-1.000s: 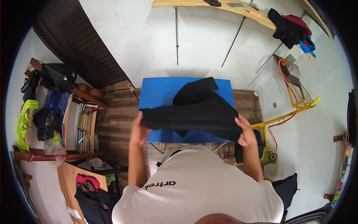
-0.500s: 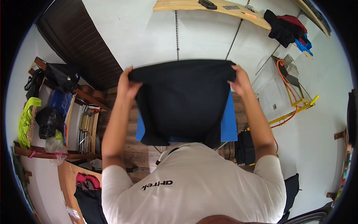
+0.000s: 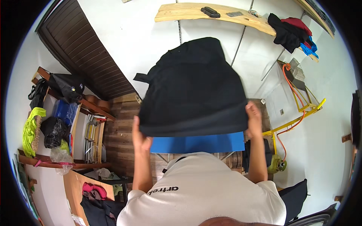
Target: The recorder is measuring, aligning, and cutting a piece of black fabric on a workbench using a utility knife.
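A large piece of black cloth [image 3: 196,86] is spread in the air in front of me. A short strap-like flap sticks out at its left side, and the far part is narrower than the near edge. My left hand [image 3: 141,137] grips the near left corner, thumb toward the cloth. At the near right corner, my right hand [image 3: 254,119] holds the other side, slightly smeared by motion. Below the cloth, the near strip of a blue table [image 3: 196,145] shows; the rest of its top is hidden.
A wooden wall shelf [image 3: 181,13] with folded clothes [image 3: 290,32] is ahead. Shelving with bags [image 3: 54,128] stands left, near a brown door [image 3: 83,49]. On the right is a yellow metal frame [image 3: 298,122] with an orange hose. Dark clothes [image 3: 100,209] lie on a wooden surface behind left.
The cloth has swung up and away from me, its far part now rising above the hands. Both hands have come lower and nearer my body, still gripping it.
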A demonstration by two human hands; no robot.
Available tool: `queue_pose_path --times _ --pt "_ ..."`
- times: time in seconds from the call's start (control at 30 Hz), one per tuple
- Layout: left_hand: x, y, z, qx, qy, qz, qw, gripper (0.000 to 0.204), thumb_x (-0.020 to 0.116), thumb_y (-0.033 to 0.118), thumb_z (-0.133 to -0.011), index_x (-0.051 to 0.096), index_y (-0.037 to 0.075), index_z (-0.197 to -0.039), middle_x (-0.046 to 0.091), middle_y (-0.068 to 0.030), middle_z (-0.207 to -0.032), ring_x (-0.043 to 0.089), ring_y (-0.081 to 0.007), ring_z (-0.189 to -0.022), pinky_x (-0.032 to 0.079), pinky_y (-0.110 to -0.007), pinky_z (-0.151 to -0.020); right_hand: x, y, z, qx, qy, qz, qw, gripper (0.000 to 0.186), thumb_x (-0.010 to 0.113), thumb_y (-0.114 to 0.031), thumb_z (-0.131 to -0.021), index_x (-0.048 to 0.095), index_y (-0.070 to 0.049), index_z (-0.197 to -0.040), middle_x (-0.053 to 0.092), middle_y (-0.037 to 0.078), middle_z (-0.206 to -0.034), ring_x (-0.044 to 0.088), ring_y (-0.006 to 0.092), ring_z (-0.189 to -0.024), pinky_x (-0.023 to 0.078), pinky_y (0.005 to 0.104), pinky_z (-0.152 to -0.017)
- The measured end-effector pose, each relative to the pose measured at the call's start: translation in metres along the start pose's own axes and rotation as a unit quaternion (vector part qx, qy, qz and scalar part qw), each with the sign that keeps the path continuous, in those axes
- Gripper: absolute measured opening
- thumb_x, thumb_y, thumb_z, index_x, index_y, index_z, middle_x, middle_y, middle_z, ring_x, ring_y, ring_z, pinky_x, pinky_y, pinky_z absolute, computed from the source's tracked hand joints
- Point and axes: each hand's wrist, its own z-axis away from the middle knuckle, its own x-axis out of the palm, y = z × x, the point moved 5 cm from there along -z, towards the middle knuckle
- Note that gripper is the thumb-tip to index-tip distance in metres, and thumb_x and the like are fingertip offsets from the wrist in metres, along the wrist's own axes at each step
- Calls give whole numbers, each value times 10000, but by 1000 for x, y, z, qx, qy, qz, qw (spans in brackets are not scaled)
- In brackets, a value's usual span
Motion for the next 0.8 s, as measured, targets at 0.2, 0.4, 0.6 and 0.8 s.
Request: queue_pose_path --times 0.2,0.4,0.6,0.8 --pt "-196 -78 -37 -245 202 -175 932 403 751 258 -948 656 1 -1244 715 -141 -1250 689 -314 -1104 578 -479 -947 -58 205 26 52 -2 408 911 474 612 -414 -1044 650 -30 -768 667 113 -719 649 284 -693 465 430 -656" --pt "-297 -43 -43 -130 181 -650 727 345 706 361 -966 684 27 -1046 659 -93 -810 605 -251 -743 492 -409 -728 -83 244 85 -11 -15 548 836 551 593 -438 -1038 577 14 -722 587 273 -681 605 497 -678 426 537 -583" --pt "-308 -39 -15 55 83 -799 593 461 688 400 -975 702 -51 -1071 731 -197 -917 678 -328 -866 533 -437 -857 -93 241 84 15 -10 518 855 545 614 -444 -1024 602 21 -740 615 284 -719 609 514 -713 437 563 -607" --pt "-276 -15 14 -86 140 -670 724 471 782 382 -901 680 21 -1186 710 -49 -965 626 -172 -813 508 -348 -697 -102 258 67 65 -25 481 874 594 647 -460 -1006 555 44 -706 474 203 -596 458 235 -536 403 450 -550"
